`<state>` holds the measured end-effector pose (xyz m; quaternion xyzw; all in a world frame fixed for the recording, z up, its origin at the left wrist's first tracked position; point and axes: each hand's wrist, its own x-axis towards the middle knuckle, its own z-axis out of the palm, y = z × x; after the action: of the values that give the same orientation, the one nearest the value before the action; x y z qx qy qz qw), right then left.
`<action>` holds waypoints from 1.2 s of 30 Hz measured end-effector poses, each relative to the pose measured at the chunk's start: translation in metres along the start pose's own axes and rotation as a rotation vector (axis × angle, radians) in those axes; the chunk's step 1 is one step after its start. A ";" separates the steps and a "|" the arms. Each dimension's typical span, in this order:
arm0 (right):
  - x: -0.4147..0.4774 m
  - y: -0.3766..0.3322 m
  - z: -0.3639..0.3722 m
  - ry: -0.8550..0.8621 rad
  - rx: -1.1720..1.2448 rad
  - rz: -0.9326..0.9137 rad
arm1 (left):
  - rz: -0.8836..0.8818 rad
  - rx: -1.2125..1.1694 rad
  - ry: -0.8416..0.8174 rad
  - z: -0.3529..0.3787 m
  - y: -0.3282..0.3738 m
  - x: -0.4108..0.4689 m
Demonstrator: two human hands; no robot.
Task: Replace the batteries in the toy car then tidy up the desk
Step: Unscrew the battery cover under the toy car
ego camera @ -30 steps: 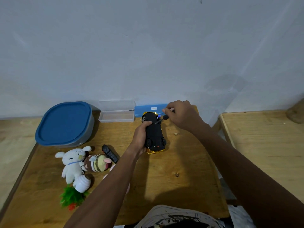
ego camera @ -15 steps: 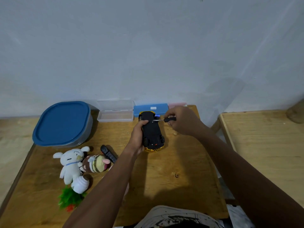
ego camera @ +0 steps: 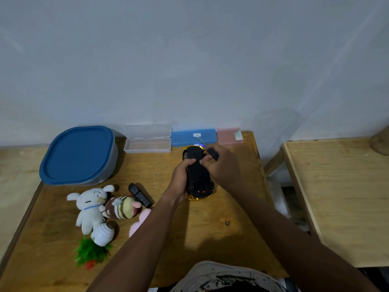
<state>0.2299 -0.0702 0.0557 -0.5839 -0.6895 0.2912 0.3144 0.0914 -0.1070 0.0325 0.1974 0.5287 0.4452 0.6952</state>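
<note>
The toy car (ego camera: 197, 173) lies upside down, smooth black underside up, near the back of the wooden surface (ego camera: 189, 239). The left grip (ego camera: 181, 180) grasps its side; the right grip (ego camera: 225, 167) pinches a thin black-handled screwdriver (ego camera: 213, 154).

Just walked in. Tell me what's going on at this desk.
A person is working on a toy car that lies upside down on the wooden desk. The left hand grips the car's side, while the right hand holds a small screwdriver, its tip pointing away from the car toward the wall. Whether the battery cover is off cannot be told. To the left lie plush toys and a remote, not yet tidied.
</note>
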 end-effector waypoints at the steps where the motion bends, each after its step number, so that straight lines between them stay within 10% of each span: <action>1: 0.000 0.001 0.002 0.005 -0.014 -0.002 | 0.003 0.015 0.007 -0.001 -0.002 0.001; 36: -0.067 0.133 -0.015 0.152 0.053 0.489 | -0.171 0.042 0.078 0.004 -0.049 0.003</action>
<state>0.3321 -0.1159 -0.0434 -0.7451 -0.4943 0.3316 0.3008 0.1155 -0.1291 -0.0038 0.1485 0.5794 0.3804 0.7053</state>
